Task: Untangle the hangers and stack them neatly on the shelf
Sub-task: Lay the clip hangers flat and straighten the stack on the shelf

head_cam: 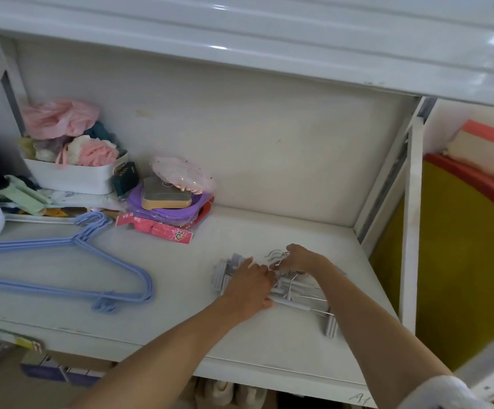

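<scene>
Left hand [250, 286] flat on clip hangers [295, 290], right hand [297, 258] pinching hooks at 12 o'clock; hooks could snag, dragging the pile.

A bundle of grey clip hangers [295, 293] with metal hooks lies flat on the white shelf [180, 261] toward its four o'clock corner, while a nested stack of blue wire hangers [71, 270] lies flat at nine o'clock, hooks pointing to twelve.

- White metal shelf board [269, 231] fills the middle of the frame, under an upper shelf [239, 31] glinting with light
- Pale back panel [239, 128] behind
- Yellow and red boards [461, 261] at right
</scene>
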